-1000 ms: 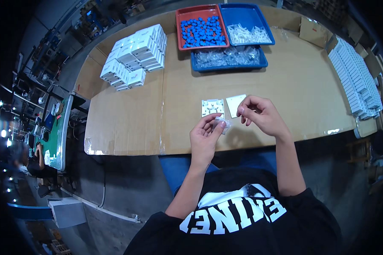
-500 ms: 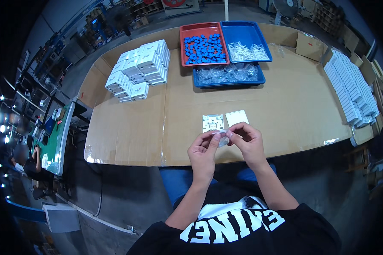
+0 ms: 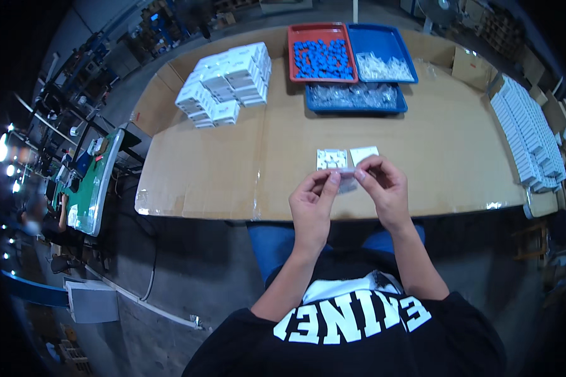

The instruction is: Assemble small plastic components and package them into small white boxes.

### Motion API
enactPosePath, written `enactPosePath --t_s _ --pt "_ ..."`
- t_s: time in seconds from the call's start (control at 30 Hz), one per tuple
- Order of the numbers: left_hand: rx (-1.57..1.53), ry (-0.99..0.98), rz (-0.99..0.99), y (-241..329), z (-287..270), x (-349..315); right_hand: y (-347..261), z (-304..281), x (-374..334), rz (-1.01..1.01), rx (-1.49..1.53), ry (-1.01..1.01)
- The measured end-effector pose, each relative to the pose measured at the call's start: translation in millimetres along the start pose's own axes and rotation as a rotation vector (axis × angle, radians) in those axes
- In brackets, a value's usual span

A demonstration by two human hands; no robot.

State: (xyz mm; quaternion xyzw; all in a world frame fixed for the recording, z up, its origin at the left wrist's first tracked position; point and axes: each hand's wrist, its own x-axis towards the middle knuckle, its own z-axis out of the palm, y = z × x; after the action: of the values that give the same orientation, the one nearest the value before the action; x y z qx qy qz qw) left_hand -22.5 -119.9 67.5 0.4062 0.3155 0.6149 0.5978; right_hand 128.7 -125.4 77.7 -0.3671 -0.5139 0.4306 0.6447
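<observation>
My left hand (image 3: 313, 204) and my right hand (image 3: 387, 191) face each other near the table's front edge, each closed in a pinch. Between their fingertips stretches a small clear plastic bag (image 3: 347, 183), its upper edge held on both sides. What lies inside the bag, if anything, is too small to make out. Just beyond my fingers a square white plastic base (image 3: 331, 158) with dark fittings lies on the cardboard. Beside it, behind my right fingers, is a plain white square cover (image 3: 363, 152), partly hidden.
At the back stand a red tray (image 3: 292, 56) of blue parts, a blue tray (image 3: 374, 39) of white pieces and a lower blue tray (image 3: 358, 110) of clear bags. White boxes (image 3: 226, 81) are stacked back left; stacked white pieces (image 3: 528, 135) line the right. A co-worker (image 3: 60, 226) sits far left.
The view has tilted, so the table sits higher and farther right. Both hands keep their pinch on the plastic bag, whose upper edge now looks straighter between them.
</observation>
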Motion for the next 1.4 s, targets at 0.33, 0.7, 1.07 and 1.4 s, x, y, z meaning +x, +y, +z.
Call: enactPosePath --t_s 0.33,0.7,1.07,1.4 --pt "-0.098 -0.019 0.062 25 4 -12 -19 17 4 -0.129 0.01 -0.135" --pt "-0.006 0.023 0.093 16 11 6 5 19 13 -0.052 0.129 -0.023" --pt "-0.141 0.027 -0.085 -29 1 17 41 -4 13 0.037 0.122 -0.038" --pt "0.05 -0.067 -0.047 -23 -6 26 43 -10 13 0.151 0.157 -0.054"
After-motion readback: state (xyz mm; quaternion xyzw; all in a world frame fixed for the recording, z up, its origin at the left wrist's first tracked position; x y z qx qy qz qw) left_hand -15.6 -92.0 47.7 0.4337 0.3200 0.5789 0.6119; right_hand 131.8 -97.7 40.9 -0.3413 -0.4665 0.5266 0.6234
